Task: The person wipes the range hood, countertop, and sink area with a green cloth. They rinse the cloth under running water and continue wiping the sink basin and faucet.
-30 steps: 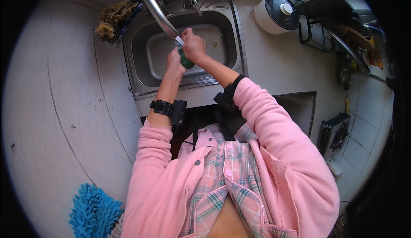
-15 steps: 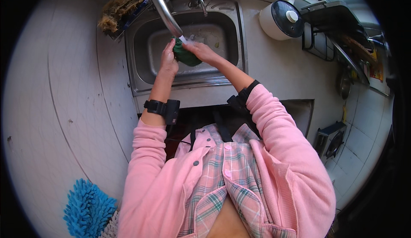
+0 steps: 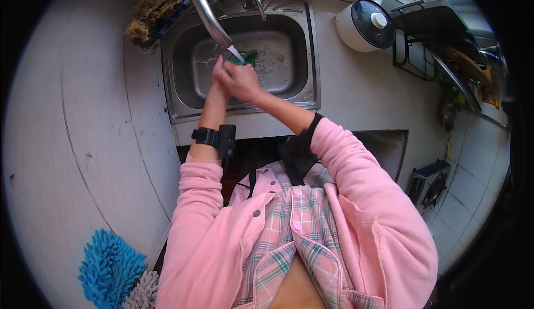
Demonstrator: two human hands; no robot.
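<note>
Together now, both hands have closed in on each other: half a second ago they stood either side of the green bundle (image 3: 251, 57), with most of it showing between them. Now my right hand (image 3: 243, 82) lies across my left hand (image 3: 218, 68), and the two are touching. Only part of the bundle shows, poking out beyond my right hand on the far side, low over the sink (image 3: 313, 58). I can't see how my fingers wrap its near end, so I can't tell how firmly either hand grips, nor whether it is cloth or leaves.

Water (image 3: 236, 54) runs from the curved spout (image 3: 207, 11) onto that green end, and the spatter across the basin floor looks more spread than before. To my mind, pressing together like this means the bundle is being squeezed as it gets wet, so the rinsing looks well under way.
</note>
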